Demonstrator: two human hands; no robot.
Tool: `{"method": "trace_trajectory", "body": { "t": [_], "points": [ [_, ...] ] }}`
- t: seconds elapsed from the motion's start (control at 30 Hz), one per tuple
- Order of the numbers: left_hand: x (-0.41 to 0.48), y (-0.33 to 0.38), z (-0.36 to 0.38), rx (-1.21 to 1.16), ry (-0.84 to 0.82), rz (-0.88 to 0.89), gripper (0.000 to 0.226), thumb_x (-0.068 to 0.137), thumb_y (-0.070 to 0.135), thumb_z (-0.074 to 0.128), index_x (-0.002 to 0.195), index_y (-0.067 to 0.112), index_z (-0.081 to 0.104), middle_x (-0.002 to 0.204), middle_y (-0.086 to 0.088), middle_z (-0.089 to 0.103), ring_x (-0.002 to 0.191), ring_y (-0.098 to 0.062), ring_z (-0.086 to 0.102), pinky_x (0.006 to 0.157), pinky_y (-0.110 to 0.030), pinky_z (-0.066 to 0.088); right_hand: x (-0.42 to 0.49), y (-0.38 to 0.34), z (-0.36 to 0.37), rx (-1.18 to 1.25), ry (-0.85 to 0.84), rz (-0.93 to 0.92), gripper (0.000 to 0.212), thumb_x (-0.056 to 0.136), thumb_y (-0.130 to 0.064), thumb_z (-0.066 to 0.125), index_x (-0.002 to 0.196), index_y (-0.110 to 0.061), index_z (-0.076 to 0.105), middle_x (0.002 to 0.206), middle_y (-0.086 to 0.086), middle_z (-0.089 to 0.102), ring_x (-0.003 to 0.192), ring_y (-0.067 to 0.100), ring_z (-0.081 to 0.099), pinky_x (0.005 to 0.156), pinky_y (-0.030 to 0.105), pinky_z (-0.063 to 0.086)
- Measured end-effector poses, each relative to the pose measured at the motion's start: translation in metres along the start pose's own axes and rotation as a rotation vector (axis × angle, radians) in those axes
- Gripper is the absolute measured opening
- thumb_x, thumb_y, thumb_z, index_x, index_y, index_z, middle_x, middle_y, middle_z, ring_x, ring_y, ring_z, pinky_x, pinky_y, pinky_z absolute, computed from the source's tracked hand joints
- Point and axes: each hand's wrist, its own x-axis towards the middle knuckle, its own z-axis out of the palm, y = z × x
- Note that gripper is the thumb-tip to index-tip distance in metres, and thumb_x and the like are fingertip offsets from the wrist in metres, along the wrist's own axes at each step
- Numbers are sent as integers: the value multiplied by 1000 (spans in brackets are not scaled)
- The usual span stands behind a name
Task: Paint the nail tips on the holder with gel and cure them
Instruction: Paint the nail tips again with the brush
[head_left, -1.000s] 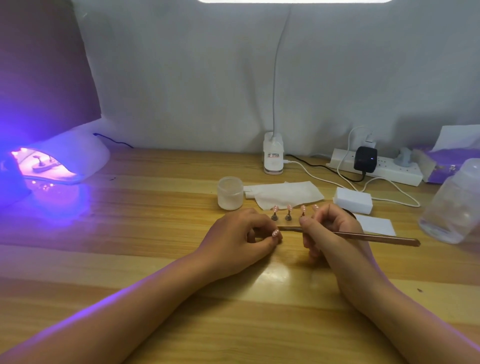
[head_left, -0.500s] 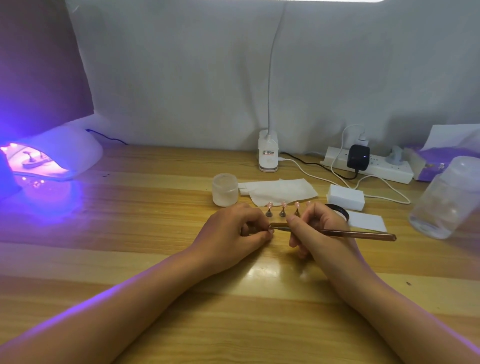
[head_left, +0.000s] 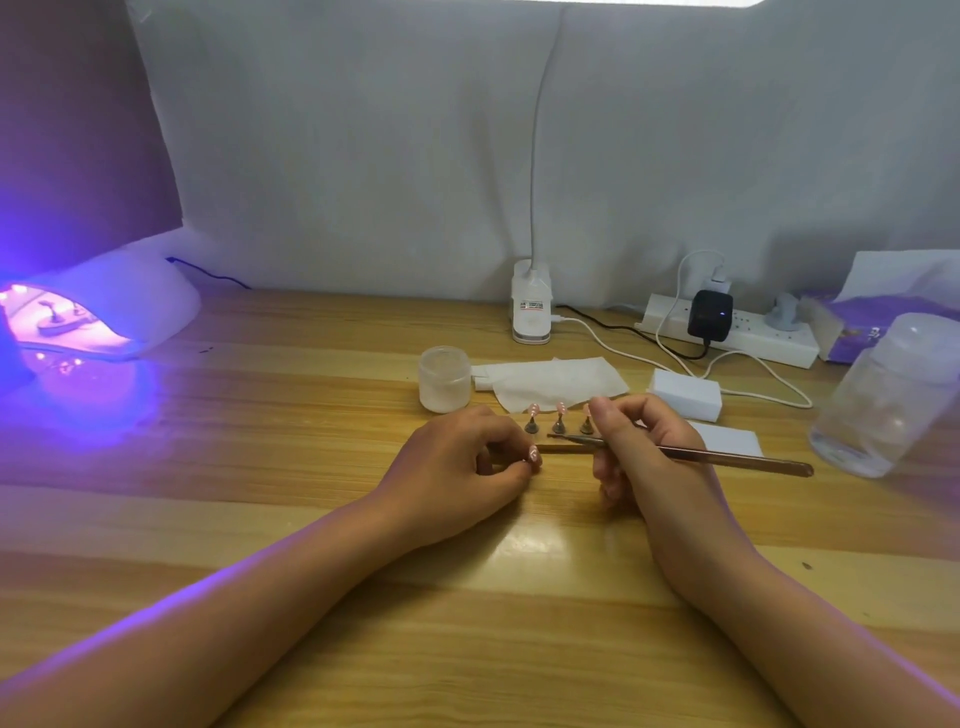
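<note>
Three pink nail tips (head_left: 559, 410) stand on small dark stands on a holder strip (head_left: 569, 446) at the table's middle. My left hand (head_left: 457, 467) rests on the table and pinches one pink nail tip (head_left: 533, 453) between thumb and fingers. My right hand (head_left: 644, 452) grips a thin metallic gel brush (head_left: 727, 460); its dark tip points left, a little short of that held nail. The lit UV curing lamp (head_left: 98, 322) glows purple at the far left with stands inside it.
A frosted jar (head_left: 444, 379) and a white wipe (head_left: 556, 382) lie just behind the holder. A white block (head_left: 685, 394), a power strip (head_left: 737, 332) with cables, a clip lamp base (head_left: 531, 309), a clear bottle (head_left: 888, 397) and a tissue pack (head_left: 878, 322) sit behind and right.
The brush tip has drawn back slightly to the right, away from the nail tip in my left hand. Both hands otherwise stay in place.
</note>
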Motion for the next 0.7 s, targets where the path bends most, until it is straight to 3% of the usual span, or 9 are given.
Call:
{"method": "trace_trajectory", "body": {
  "t": [0.1,0.23,0.4,0.7],
  "points": [
    [0,1,-1,-4,7,12,6,87,25,73,90,30,74,88,14,62,69,0,52,62,-14,37,-2,-2,1,-15,-49,-25,27,81,-45,65,84,-19,67,61,-1,60,53,7,54,48,18,45],
    [0,1,-1,9,22,14,6,85,24,76,90,25,73,89,14,61,69,-1,52,62,-13,36,-2,-2,1,-63,-64,-19,18,87,-26,69,93,-12,62,67,-1,67,54,7,55,49,20,45],
    [0,0,-1,9,23,15,6,85,23,76,89,25,71,90,13,61,67,-3,52,61,-14,36,-1,-1,0,-36,-48,24,16,93,-16,59,80,-9,52,54,3,58,45,10,46,41,22,37],
    [0,0,-1,14,10,27,7,85,21,75,90,23,72,92,11,62,68,-10,55,62,-20,42,-4,-3,3,-141,-128,-21,19,94,-22,61,82,-10,53,62,6,68,47,9,50,46,22,43]
  ]
}}
